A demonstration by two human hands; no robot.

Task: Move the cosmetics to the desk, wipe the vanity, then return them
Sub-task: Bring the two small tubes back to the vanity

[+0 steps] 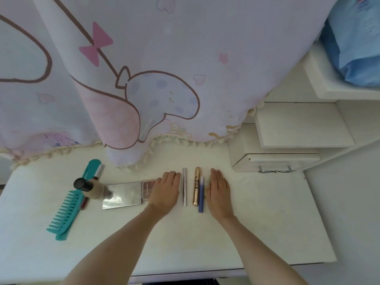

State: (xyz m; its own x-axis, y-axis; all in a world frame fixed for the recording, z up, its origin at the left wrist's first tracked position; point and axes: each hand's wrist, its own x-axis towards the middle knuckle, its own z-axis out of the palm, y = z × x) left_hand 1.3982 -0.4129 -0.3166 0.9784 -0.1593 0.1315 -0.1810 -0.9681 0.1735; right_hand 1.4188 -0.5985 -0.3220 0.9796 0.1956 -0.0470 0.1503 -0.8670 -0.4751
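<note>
Hands: left hand [166, 190] and right hand [219, 192] laid flat, fingers straight — nothing gripped.
Between hands: silver tube [184, 186], gold mascara [197, 186], blue stick [201, 194] lined up.
Left side: silver palette [123, 194], foundation bottle [90, 188], teal comb [70, 204].
Surface: white top [267, 223].
Progress: cannot be told — no wiping cloth plainly seen.

Left hand [166, 189], right hand [219, 190]: both bare. No rings, watch or sleeves; forearms uncovered to frame edge.
</note>
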